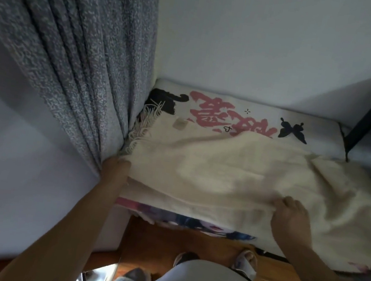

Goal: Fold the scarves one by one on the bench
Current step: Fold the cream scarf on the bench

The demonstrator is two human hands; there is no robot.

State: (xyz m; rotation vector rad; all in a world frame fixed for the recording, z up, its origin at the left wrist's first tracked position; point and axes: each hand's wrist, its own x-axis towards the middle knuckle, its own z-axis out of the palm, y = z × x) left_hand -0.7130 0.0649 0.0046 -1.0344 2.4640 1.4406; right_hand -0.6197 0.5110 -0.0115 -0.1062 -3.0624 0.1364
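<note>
the cream scarf lies on the surface, mid-fold: left hand at its fringed end (grip hidden), right hand pinching the near edge, next lifting it across.

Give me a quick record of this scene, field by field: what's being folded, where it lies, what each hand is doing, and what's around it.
item: cream fluffy scarf with fringe
surface: bench cushion printed with pink characters and a black butterfly
fringe end: far left, by the grey speckled curtain
left hand: at the scarf's left edge; fingers hidden by the fabric
right hand: fingers curled, pinching the scarf's near edge
scarf state: spread across the cushion, rumpled at right
floor: orange-brown wood
</note>
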